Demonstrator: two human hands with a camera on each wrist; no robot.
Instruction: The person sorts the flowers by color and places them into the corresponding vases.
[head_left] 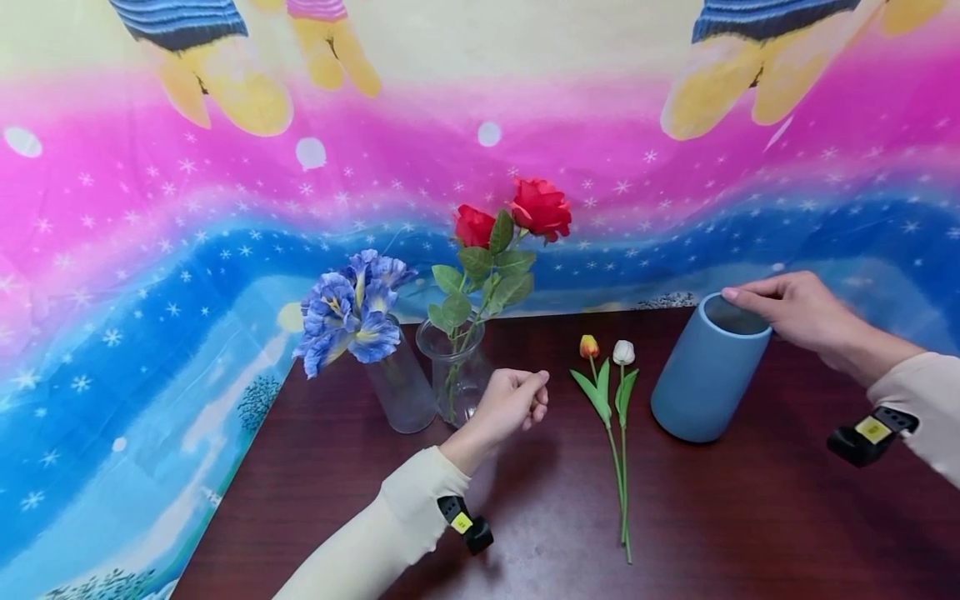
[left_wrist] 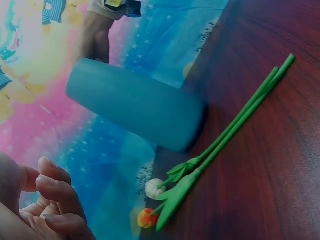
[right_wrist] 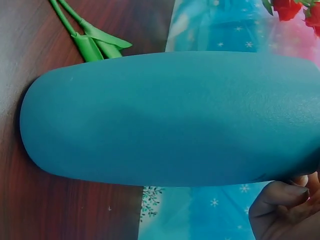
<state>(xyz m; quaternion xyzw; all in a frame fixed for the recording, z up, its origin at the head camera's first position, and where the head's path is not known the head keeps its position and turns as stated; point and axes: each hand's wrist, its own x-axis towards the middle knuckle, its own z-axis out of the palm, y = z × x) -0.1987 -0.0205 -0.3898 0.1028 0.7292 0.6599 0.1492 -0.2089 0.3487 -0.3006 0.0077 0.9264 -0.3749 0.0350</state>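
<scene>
At the right of the head view, my right hand (head_left: 806, 312) pinches the rim of a blue vase (head_left: 708, 375). The vase has a wide round mouth and stands on the table. In the right wrist view the vase (right_wrist: 165, 120) fills most of the picture, with curled fingers (right_wrist: 280, 200) at its rim. My left hand (head_left: 510, 400) hovers over the table in front of the glass vase, holding nothing, its fingers loosely curled. Between the hands lie two tulips, an orange-yellow tulip (head_left: 589, 347) and a white tulip (head_left: 623, 353), stems toward me.
A clear glass vase (head_left: 450, 343) holds two red roses (head_left: 542, 208) beyond my left hand. Left of it, a frosted vase (head_left: 405, 392) holds blue-purple flowers (head_left: 352, 312). The dark wooden table (head_left: 540, 525) meets a colourful printed cloth (head_left: 420, 158) at its back and left edges.
</scene>
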